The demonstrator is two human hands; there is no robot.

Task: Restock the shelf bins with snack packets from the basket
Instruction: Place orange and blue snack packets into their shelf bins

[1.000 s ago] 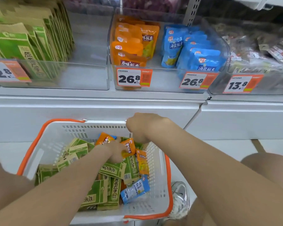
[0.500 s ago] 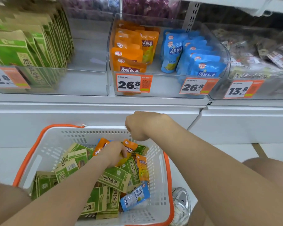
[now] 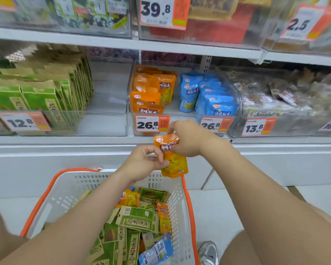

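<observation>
An orange snack packet hangs in the air above the far rim of the white basket. My left hand pinches its lower left edge and my right hand grips its top. Both hands are just below the clear shelf bin that holds orange packets on its left and blue packets on its right. The basket holds green packets, a few orange ones and a blue one.
A clear bin with upright green packets stands to the left, half of it bare. A bin of mixed wrapped snacks is on the right. An upper shelf overhangs the bins. My shoe is beside the basket.
My left hand lifted an orange packet out of the basket up to shelf height. My right hand left the basket rim and took hold of the packet's top. The camera tilted up.
</observation>
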